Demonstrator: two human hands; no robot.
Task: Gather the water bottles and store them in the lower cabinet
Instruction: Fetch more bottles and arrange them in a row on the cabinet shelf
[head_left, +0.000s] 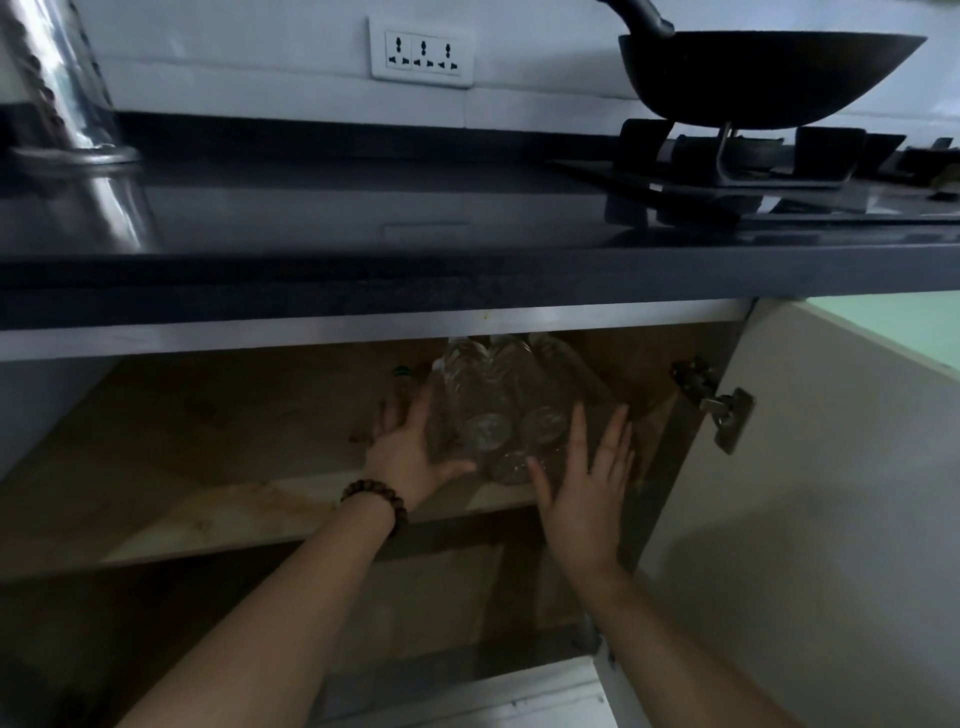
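A stack of clear water bottles (498, 410) lies on its side on the upper shelf (249, 509) of the open lower cabinet, near the shelf's right end, bases facing out. No label is readable. The left hand (410, 452), fingers spread, presses the stack's left side; the right hand (587, 483), open and flat, touches its right. A cabinet door (810, 519) stands open at right.

Clear, ribbed plastic water bottles (493, 410) lie on a matt, stained wooden shelf (218, 499). Above the shelf, the dark countertop (363, 208) looks glossy, with a shiny metal vessel (62, 104) and a matt black wok (763, 78) on it.
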